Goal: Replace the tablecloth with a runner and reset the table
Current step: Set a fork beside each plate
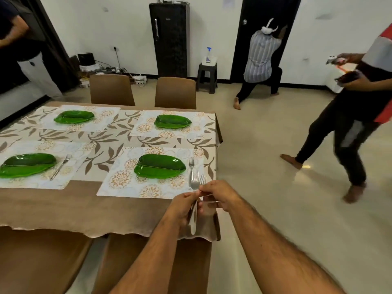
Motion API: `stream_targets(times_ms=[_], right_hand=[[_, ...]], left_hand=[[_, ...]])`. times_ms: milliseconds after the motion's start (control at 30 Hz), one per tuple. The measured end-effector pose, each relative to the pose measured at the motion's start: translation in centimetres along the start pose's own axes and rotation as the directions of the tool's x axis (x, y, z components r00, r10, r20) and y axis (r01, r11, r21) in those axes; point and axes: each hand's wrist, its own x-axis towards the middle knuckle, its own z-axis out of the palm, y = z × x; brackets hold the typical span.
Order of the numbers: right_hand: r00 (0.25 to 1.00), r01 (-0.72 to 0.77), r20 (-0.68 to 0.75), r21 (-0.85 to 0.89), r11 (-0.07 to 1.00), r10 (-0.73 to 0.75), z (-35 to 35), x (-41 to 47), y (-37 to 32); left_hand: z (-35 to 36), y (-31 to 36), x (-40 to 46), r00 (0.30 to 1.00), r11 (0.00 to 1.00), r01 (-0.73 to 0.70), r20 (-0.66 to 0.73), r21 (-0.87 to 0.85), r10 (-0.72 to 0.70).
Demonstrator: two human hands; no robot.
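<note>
— What are the hands doing, low in the middle of the frame?

— Both are curled around a bunch of silver metal cutlery (196, 183). The left hand (182, 205) grips the handles low down, with what looks like a knife blade hanging below its fingers. The right hand (220, 195) pinches the stems just beneath the fork tines, which stick up above both hands.

— And where is the runner?

— The cream runner with a brown leaf print (110, 141) lies along the middle of the bench (63, 206), which is covered in plain tan cloth. Four pale floral placemats overlap its edges, each carrying a green glass leaf-shaped plate.

— The nearest setting?

— The plate at centre frame (160, 166) sits on its placemat (127, 183), with a silver fork (191, 164) lying on the mat just right of it, directly above the held cutlery. The plate at far left (27, 165) also has a fork (60, 167) beside it.

— The other two?

— The two plates on the upper mats (74, 117) (172, 121) show no cutlery next to them.
</note>
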Motion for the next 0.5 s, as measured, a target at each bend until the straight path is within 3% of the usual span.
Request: stream_targets(times_ms=[100,200,333,500], right_hand=[[1.0,0.026,-0.015,-0.04,0.999,-0.027,-5.9,-0.2,-0.2],[1.0,0.011,-0.005,-0.099,0.995,-0.012,-10.5,0.0,-1.3],[0.999,0.034,0.016,-0.065,0.997,-0.033,-13.3,1.8,-2.7],[0.997,0.061,0.039,-0.011,0.998,-0.06,-14.6,5.4,-3.8]], left_hand=[[5.6,-1.9,0.6,1.0,0.999,-0.011,-0.028,-0.041,0.01],[10.1,-2.1,1.0,0.998,0.999,-0.029,-0.047,0.034,0.03],[12.9,-0.1,2.7,0.992,0.989,-0.094,-0.078,0.11,0.103],[13.6,1.8,6.4,0.984,0.99,-0.109,-0.129,0.089,0.12]])
